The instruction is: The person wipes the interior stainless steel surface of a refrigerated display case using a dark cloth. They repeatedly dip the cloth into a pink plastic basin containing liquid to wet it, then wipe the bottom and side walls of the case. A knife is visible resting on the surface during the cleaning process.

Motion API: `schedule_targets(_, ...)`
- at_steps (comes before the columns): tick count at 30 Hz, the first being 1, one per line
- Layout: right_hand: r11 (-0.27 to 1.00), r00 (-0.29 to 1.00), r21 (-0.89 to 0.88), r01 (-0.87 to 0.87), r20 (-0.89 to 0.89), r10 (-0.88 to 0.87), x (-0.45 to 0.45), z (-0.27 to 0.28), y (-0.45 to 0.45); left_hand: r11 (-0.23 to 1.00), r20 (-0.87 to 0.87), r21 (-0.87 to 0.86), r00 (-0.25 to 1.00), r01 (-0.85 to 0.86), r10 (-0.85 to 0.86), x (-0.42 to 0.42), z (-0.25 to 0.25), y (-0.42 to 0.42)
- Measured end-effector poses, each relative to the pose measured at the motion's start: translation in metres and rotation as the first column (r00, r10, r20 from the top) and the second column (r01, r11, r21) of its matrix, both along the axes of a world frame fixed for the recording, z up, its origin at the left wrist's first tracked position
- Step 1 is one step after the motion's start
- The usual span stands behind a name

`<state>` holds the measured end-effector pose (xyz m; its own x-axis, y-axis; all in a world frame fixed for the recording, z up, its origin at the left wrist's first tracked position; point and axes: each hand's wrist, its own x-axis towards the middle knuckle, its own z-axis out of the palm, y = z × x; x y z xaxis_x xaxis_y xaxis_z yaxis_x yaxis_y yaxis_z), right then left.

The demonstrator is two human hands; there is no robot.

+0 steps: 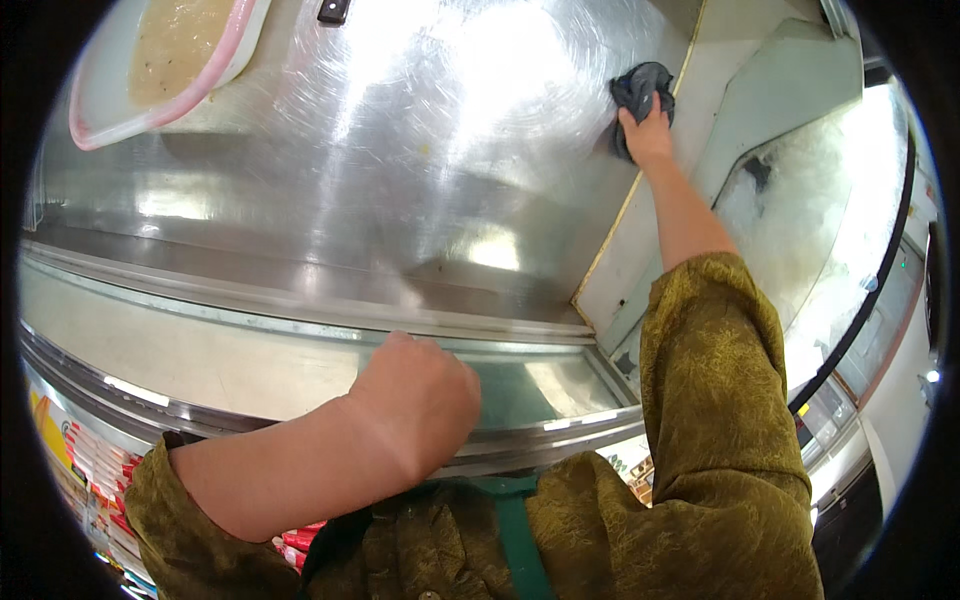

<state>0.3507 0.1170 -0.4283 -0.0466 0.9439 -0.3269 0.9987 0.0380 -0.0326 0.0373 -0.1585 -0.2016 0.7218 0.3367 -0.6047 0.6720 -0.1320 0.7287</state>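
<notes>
My right hand (651,135) reaches far forward and grips a crumpled dark grey cloth (634,86). It presses the cloth on the scratched stainless steel surface (382,187), close to its right edge. Nearer my body, my left hand (420,379) is bent into a fist shape over the metal-framed glass ledge (540,382) at the front of the case. Its fingers are turned away from view, so whether they hold the ledge is hidden. Both forearms come out of rolled olive patterned sleeves.
A pink-rimmed white plastic tub (187,97) with cloudy brownish liquid stands at the upper left. The end of a black handle (333,10) shows at the top. A pale side wall (626,247) and a curved glass panel (795,202) border the right. Red-and-white packages (97,457) sit below left.
</notes>
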Motion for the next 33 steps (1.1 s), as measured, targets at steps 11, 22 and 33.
schedule_targets(11,0.842,0.922,-0.38,0.383,0.097,-0.375,-0.031,0.029,-0.259,0.997,0.099,0.022,0.993,-0.07,0.068,-0.004,0.002,-0.007)
schedule_targets(22,0.779,0.948,-0.562,-0.278,-0.289,0.131,-0.174,0.059,-0.295,0.998,0.134,0.013,0.989,-0.065,0.062,-0.006,0.006,-0.002)
schedule_targets(33,0.742,0.769,-0.22,-0.634,-0.079,0.634,-0.127,0.029,-0.174,0.993,0.156,0.07,0.984,-0.1,0.088,-0.003,-0.003,-0.005)
